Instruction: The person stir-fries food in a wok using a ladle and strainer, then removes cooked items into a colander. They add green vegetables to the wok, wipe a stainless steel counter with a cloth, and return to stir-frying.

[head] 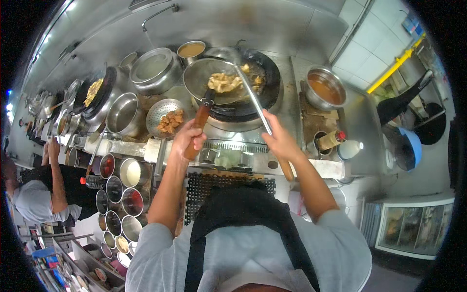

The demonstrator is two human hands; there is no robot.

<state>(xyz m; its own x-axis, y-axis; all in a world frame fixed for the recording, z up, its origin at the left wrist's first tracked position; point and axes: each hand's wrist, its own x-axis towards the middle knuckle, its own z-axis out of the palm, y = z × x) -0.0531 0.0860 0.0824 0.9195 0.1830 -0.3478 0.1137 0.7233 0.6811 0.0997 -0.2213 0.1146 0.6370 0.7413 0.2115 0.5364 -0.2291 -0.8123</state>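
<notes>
My left hand [189, 140] grips the wooden handle [201, 118] of a round, thin-rimmed metal pan or strainer [197, 80]; I cannot tell which. Pale cooked pieces [225, 83] lie in it, towards its right side. It is held over the left part of a black wok [268, 98] on the range. My right hand [282, 137] holds a long metal-shafted utensil [255, 96] with a wooden grip. Its shaft slants up and left across the wok, and its far end is blurred by steam. More pieces [258, 80] show inside the wok.
To the left are a perforated ladle [162, 113] of browned pieces, an open pot [123, 113] and a lidded pot [155, 69]. A bowl of orange-brown liquid [325, 87] and bottles [349, 149] stand right. Several ingredient tins [133, 202] and another person [43, 197] are at the left.
</notes>
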